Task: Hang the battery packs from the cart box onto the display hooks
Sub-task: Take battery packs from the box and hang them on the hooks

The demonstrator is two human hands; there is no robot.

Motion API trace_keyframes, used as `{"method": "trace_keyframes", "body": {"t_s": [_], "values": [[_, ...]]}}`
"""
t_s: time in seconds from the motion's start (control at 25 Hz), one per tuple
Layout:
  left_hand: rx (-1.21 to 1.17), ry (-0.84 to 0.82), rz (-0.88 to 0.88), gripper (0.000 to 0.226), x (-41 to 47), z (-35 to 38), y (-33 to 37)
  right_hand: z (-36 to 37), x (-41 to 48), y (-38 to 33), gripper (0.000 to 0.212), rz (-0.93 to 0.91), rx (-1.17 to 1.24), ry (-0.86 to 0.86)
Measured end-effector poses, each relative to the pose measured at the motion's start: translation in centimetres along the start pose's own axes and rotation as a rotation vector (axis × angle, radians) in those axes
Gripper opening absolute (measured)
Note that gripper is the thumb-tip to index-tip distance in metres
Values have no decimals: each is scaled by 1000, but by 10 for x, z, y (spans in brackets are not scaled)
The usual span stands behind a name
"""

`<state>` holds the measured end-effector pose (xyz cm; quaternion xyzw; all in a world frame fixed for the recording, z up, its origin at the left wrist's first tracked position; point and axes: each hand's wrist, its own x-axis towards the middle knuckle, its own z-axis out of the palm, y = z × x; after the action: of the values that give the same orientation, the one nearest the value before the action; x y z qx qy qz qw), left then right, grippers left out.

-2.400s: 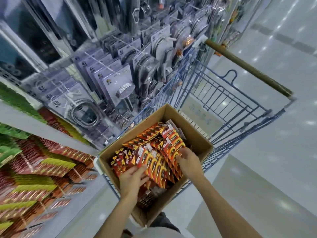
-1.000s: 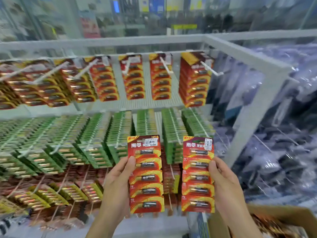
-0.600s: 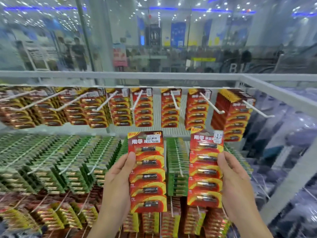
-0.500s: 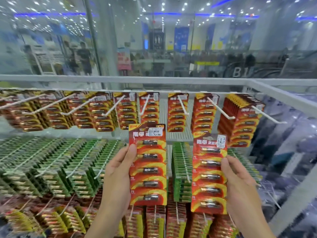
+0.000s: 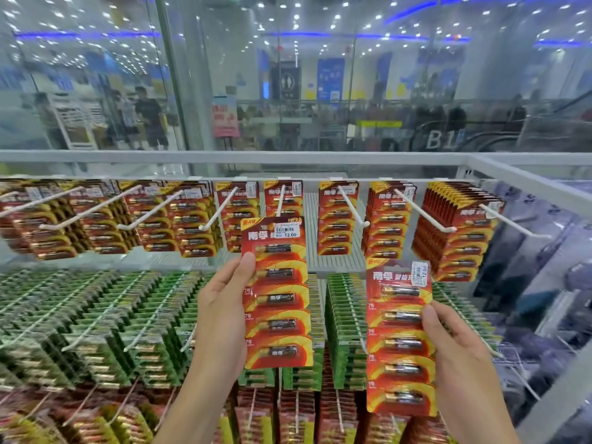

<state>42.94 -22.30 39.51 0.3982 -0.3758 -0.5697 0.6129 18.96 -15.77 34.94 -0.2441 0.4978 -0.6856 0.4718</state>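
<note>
So both hands are loaded up now. The left hand (image 5: 221,318) has a red battery pack (image 5: 277,293) pinched along its left edge, thumb on the front, the other fingers curled round behind where I can't see them. The right hand (image 5: 455,354) is doing the mirror thing with a second red pack (image 5: 400,338), thumb on the front right edge, rest hidden behind the card.

What's changed: a couple of seconds back both hands were digging in the cart box, which is out of shot now. In the last half second the left pack has gone up, so its top edge now overlaps the bottom of the hanging red packs (image 5: 283,200) straight above the left fingertips. The white hook (image 5: 280,203) there pokes out just above the card's top edge. The right pack sits lower, below and between two other hooks in the top row (image 5: 352,206).

My read is the left one goes on first, the hole just needs lining up with that hook tip. Hook hole itself is too small to make out, so can't say how close it is
</note>
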Motion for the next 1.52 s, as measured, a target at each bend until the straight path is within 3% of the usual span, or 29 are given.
{"method": "trace_keyframes", "body": {"t_s": [0.32,0.72,1.12,1.52], "values": [[59,-15,60,21,5,-3,0,4,-4,-1,32,-4,-28,37],[47,-26,55,20,9,-5,0,11,-12,-3,13,29,-13,32],[70,-36,48,25,16,0,-5,8,-8,3,17,67,4,33],[198,26,49,22,117,29,-19,31,0,-24,21,-99,-66,-92]]}}
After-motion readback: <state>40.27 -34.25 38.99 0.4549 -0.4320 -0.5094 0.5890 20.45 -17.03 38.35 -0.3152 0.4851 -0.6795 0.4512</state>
